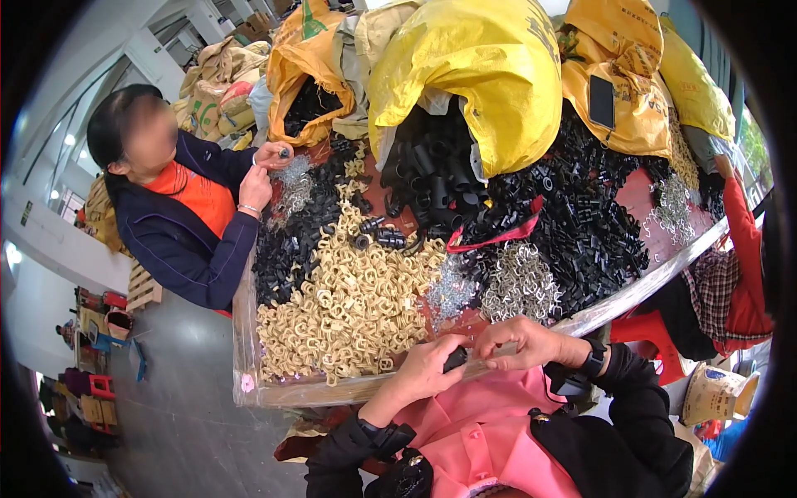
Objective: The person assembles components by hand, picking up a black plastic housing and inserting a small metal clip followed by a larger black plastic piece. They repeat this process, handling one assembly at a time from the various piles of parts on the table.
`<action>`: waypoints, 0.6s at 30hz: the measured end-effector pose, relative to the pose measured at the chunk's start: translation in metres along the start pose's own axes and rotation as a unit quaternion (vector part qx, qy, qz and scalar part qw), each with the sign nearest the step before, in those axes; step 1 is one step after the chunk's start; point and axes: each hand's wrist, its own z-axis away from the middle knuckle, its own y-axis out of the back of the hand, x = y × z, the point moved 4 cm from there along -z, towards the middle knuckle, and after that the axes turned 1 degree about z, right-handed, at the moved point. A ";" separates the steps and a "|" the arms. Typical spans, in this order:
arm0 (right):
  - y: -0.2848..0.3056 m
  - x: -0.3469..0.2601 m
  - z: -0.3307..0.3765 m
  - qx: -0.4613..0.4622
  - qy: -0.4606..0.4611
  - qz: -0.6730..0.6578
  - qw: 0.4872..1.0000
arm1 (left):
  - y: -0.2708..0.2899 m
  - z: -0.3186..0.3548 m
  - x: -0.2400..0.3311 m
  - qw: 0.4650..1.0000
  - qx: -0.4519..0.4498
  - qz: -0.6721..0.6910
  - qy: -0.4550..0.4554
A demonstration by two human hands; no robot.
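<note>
At the table's near edge, my left hand [425,372] is closed around a short black plastic piece [455,358], whose end shows beside the thumb. Just right of it, my right hand [521,342] has its fingers curled and pinched; whatever sits between the tips is too small to make out. Beyond my left hand spreads a heap of beige U-shaped plastic clips [349,303]. In front of my right hand lie bent silver metal hooks [523,286], with a patch of small clear-grey bits [451,290] to their left.
Small black plastic parts [594,224] cover much of the wood-rimmed table [315,393]. Black tubes [440,170] spill from a yellow sack [490,66]. A red strap [498,236] crosses the parts. A phone [602,101] rests on an orange sack. A co-worker [178,199] handles a small part at left.
</note>
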 end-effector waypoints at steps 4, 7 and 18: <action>0.012 -0.012 -0.006 0.054 0.038 0.000 0.998 | 0.010 -0.008 -0.005 0.999 -0.009 -0.005 0.047; 0.012 -0.023 -0.013 0.036 0.071 -0.005 0.997 | 0.004 -0.010 -0.001 1.000 -0.005 0.024 0.012; -0.005 -0.018 -0.005 -0.260 0.069 -0.106 0.957 | -0.015 -0.007 0.002 0.997 -0.065 0.005 -0.030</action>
